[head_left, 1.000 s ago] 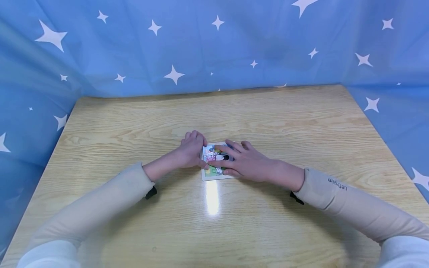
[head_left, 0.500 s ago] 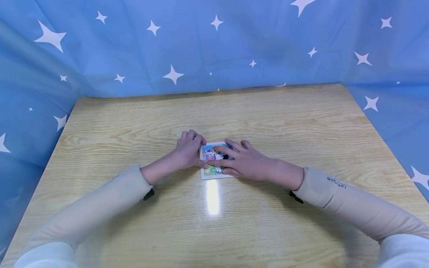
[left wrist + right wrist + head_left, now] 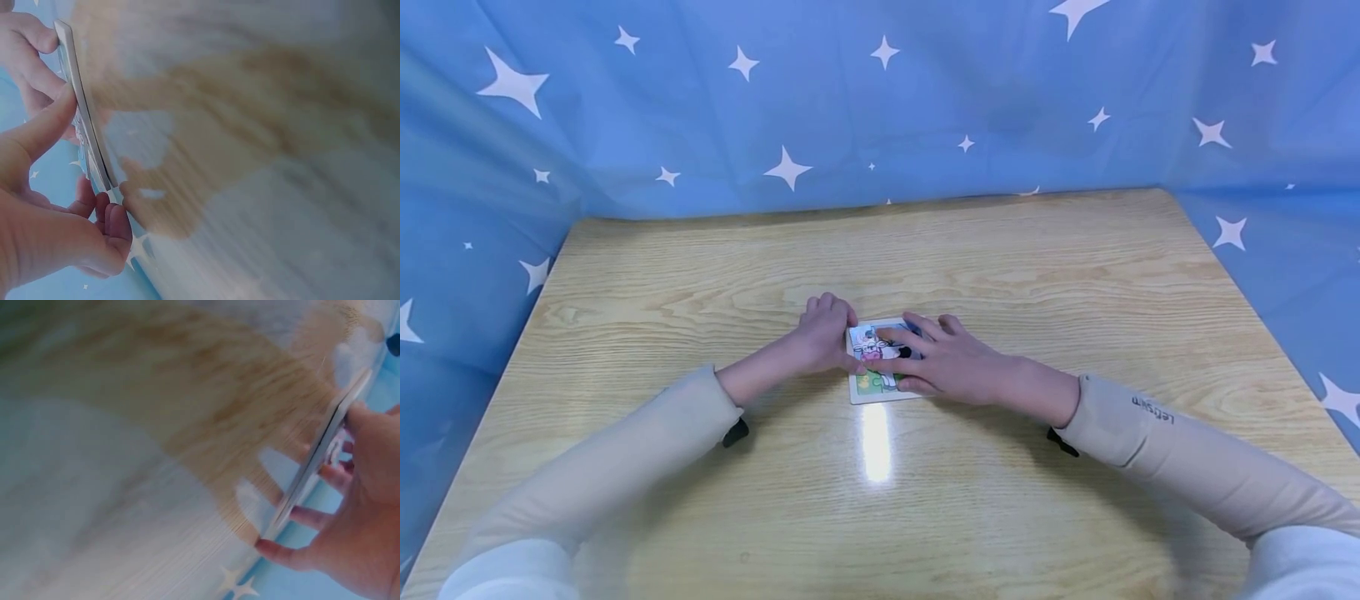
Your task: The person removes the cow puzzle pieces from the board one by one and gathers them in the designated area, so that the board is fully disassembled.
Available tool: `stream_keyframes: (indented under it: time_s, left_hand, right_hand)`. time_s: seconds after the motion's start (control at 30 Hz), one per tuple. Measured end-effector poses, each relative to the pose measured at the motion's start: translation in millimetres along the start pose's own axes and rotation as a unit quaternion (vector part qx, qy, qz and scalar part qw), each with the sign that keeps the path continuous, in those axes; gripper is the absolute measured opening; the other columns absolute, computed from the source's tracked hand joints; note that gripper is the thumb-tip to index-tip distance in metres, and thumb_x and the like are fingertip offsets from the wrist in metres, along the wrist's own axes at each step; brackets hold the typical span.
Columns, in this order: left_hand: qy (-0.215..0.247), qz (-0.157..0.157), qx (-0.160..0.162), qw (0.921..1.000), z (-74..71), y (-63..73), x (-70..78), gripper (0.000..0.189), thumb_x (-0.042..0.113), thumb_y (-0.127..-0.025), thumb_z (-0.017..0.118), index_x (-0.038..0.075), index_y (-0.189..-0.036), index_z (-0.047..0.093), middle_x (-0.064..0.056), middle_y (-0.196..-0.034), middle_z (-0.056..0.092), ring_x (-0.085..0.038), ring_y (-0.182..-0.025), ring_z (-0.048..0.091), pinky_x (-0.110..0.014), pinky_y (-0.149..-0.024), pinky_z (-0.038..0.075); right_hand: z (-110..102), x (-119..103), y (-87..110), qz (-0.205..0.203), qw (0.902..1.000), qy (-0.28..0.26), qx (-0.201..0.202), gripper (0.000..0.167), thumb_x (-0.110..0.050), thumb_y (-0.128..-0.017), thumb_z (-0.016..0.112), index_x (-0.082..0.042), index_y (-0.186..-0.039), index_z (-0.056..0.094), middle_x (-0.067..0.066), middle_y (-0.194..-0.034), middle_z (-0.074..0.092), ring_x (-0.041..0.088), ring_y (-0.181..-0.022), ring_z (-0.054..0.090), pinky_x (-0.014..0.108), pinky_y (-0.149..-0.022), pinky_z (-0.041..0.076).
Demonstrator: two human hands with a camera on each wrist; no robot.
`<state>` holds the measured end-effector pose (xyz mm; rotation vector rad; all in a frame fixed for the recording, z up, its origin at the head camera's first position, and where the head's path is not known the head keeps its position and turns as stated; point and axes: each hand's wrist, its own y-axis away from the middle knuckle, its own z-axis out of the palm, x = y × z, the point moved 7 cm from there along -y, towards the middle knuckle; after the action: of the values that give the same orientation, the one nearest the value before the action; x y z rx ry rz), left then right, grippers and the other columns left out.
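A small jigsaw puzzle [image 3: 868, 388] with a cow picture and a pale border lies flat on the table. My left hand [image 3: 822, 340] grips its left side, with thumb and index finger at the edge and the other fingers curled. My right hand [image 3: 961, 367] rests across the right part with spread fingers and hides much of the picture. From the left wrist the puzzle [image 3: 94, 140] shows edge-on, the left thumb [image 3: 59, 109] touching it. The upper-left part of the picture shines with glare; whether a piece there is lifted is hard to tell.
The wood-grain table [image 3: 880, 533] stretches around the puzzle on all sides. A bright light reflection lies just in front of the puzzle. Behind and beside the table hangs a blue curtain [image 3: 820, 100] with white stars.
My left hand has shifted very slightly at the puzzle's left edge. Glare on the upper-left part faded half a second ago and is back now. My right hand stays in place.
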<state>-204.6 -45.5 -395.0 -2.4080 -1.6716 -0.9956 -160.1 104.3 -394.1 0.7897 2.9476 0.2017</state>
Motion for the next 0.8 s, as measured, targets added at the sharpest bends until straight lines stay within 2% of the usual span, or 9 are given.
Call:
stream_keyframes:
  time_s: [0.23, 0.43, 0.57, 0.8]
  left_hand:
    - [0.041, 0.01, 0.001, 0.9991, -3.2, 2.3, -3.6, 0.052, 0.016, -0.081, 0.089, 0.0, -0.115, 0.053, -0.014, -0.114, 0.051, -0.031, -0.11, 0.041, -0.042, -0.096, 0.041]
    - [0.092, 0.035, -0.008, 0.9951, -8.3, 3.5, -8.3, 0.024, 0.005, -0.096, 0.071, -0.003, -0.113, 0.057, -0.015, -0.108, 0.062, -0.028, -0.102, 0.055, -0.038, -0.091, 0.049]
    - [0.1, 0.039, -0.011, 0.9942, -10.0, 4.3, -8.9, 0.013, 0.005, -0.102, 0.062, -0.002, -0.111, 0.057, -0.013, -0.101, 0.063, -0.024, -0.091, 0.058, -0.033, -0.082, 0.05]
    - [0.1, 0.035, 0.006, 0.9943, -13.4, 6.5, -8.8, 0.006, 0.004, -0.103, 0.06, 0.001, -0.108, 0.057, -0.011, -0.099, 0.063, -0.023, -0.089, 0.057, -0.031, -0.076, 0.047]
  right_hand:
    - [-2.3, -1.2, 1.1, -0.002, 0.9999, -0.008, 0.008, 0.05, -0.04, -0.109, 0.048, -0.036, -0.158, 0.04, 0.008, -0.163, 0.03, 0.046, -0.148, 0.026, 0.07, -0.102, 0.037]
    - [-1.9, -2.6, 0.6, -0.007, 0.9999, -0.004, 0.015, 0.05, -0.039, -0.109, 0.049, -0.035, -0.157, 0.041, 0.008, -0.163, 0.03, 0.046, -0.148, 0.027, 0.07, -0.101, 0.038]
    - [-2.3, -3.2, 1.0, -0.008, 0.9998, -0.008, 0.018, 0.05, -0.039, -0.109, 0.049, -0.035, -0.157, 0.041, 0.008, -0.164, 0.029, 0.047, -0.148, 0.027, 0.07, -0.101, 0.038]
    - [-3.3, -3.3, 1.6, -0.008, 0.9996, -0.013, 0.025, 0.05, -0.039, -0.108, 0.05, -0.034, -0.157, 0.041, 0.007, -0.164, 0.029, 0.048, -0.147, 0.027, 0.07, -0.101, 0.038]
